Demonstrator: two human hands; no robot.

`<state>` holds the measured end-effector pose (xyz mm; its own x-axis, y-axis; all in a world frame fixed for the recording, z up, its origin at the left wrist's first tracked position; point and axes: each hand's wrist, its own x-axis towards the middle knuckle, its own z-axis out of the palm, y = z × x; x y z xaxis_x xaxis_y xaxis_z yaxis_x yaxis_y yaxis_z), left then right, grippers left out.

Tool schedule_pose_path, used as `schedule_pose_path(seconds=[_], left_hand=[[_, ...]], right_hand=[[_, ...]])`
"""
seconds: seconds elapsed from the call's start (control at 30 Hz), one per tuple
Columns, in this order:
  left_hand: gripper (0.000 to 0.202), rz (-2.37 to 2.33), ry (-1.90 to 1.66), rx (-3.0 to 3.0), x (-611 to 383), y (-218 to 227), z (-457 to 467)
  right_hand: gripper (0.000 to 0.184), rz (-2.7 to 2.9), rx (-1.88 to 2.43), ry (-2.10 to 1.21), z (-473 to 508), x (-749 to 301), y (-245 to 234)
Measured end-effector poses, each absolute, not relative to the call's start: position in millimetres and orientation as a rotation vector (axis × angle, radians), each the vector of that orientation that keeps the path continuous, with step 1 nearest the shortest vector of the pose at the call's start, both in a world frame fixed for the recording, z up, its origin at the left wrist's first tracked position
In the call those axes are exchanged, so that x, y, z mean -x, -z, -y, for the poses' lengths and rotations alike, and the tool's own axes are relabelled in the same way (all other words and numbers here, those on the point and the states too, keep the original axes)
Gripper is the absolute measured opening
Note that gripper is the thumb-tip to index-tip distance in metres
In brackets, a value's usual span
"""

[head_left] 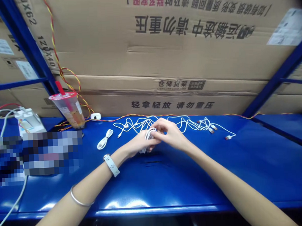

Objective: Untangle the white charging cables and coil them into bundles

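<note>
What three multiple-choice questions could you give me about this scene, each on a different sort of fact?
1. What colour is the bench?
A. Red
B. Blue
C. Green

2. Where does the plastic cup stand?
A. At the bench's back edge
B. On the floor
C. On a cardboard box

3. How does the small white cable lie?
A. Stretched out straight
B. Hanging off the bench
C. Looped in a small bundle

Answers:
1. B, its top shows blue throughout.
2. A, it stands on the bench against the boxes behind.
3. C, its loops are gathered together on the bench.
</note>
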<state>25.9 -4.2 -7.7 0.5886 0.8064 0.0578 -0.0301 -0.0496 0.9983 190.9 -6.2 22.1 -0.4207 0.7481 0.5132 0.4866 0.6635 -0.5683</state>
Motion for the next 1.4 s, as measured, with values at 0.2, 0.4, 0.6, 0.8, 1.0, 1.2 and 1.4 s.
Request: schedule_pose_path(seconds=[0.2, 0.4, 0.6, 0.8, 1.0, 1.2, 1.4], left_hand=[[0.031, -0.817, -0.749, -1.451, -21.5, 0.6, 2.3], [0.034, -0.775, -0.641, -1.392, -17.2, -5.4, 5.5], [0.032, -0.584, -0.52, -1.227, -10.0, -11.2, 7.4], [0.035, -0.519, -0.465, -1.173, -8.4, -11.1, 9.4], [0.034, -0.534, -0.535, -1.231, -11.0, -9.9, 10.9], [0.038, -0.555, -0.44, -1.296, -7.6, -13.4, 9.9], [0.044, -0.704, -0.465, -1.424, -14.8, -12.1, 12.9]], right_hand=[[0.019, 1.937, 0.917, -0.771, 2.8, -190.9, -20.6], [0.026, 1.775, 0.809, -1.148, 4.1, -189.5, -23.1], [0.034, 1.672, 0.813, -1.234, 6.1, -191.2, -28.3], [0.035, 1.614, 0.783, -1.259, 7.7, -190.4, -28.4], [0.027, 1.667, 0.792, -1.217, 8.5, -191.8, -29.6], [0.026, 1.685, 0.789, -1.195, 4.1, -196.6, -31.2], [0.026, 1.927, 0.907, -0.81, 4.0, -196.4, -30.6]])
